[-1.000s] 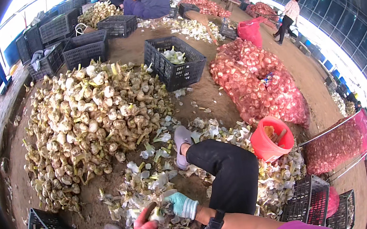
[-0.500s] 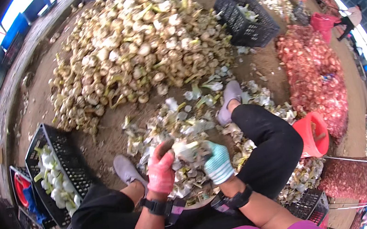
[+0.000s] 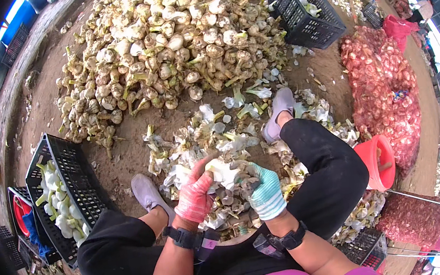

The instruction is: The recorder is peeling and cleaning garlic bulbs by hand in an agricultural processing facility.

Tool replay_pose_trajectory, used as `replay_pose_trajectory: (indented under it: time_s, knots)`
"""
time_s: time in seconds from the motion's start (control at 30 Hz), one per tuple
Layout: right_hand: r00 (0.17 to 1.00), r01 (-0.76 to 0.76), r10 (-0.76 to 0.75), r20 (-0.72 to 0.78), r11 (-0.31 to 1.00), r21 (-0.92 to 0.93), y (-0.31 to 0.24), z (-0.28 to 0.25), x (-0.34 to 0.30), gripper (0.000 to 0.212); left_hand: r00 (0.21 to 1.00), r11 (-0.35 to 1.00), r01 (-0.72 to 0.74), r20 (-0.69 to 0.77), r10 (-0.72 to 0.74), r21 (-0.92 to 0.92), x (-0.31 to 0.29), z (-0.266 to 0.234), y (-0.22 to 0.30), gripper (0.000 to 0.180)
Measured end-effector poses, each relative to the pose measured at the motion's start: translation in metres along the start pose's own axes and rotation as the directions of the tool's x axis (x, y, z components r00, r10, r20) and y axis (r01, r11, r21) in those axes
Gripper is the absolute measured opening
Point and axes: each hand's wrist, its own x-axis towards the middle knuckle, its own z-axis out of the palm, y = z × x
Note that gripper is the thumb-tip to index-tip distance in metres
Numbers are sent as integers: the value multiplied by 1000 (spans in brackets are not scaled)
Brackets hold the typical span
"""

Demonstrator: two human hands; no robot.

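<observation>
My left hand (image 3: 194,197), in a pink-red glove, closes on one side of a white garlic bulb (image 3: 225,173). On the bulb's other side my right hand (image 3: 265,191), in a white-and-teal striped glove, grips it by its darker, dirty outer part. Both hands meet low in front of me, between my knees. Beneath them lies a litter of peeled garlic skins (image 3: 192,141) on the dirt floor. The fingertips are partly hidden behind the bulb.
Ahead rises a large heap of unpeeled garlic (image 3: 164,50). A black crate (image 3: 78,175) with cleaned white bulbs stands at my left, another black crate (image 3: 310,17) at the far right. A red bucket (image 3: 374,161) sits beside my right knee, near red net sacks (image 3: 381,94).
The whole view has shifted slightly. The bulb between my hands has turned a little and shows more clean white surface. Both hands stay on it.
</observation>
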Motion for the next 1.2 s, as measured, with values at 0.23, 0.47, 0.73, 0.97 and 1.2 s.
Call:
replay_pose_trajectory:
  time_s: [0.23,0.47,0.73,0.97,1.2]
  knots:
    - [989,-143,138,-56,985,-100,5,-4,5,11,999,977,-30,-29,37,210,-10,10,15,64]
    - [997,64,-75,-33,965,-253,3,-30,18,19,998,946,-52,49,38,321,-13,15,18,63]
    - [963,135,-51,264,941,-311,-13,-26,14,17,997,923,-44,79,15,381,-19,10,19,58]
    - [984,38,6,180,970,-240,-26,-29,4,15,999,936,-29,40,16,352,-16,8,18,49]
    - [987,116,-82,137,960,-256,1,-19,5,8,1000,895,-10,16,3,446,-16,15,18,47]
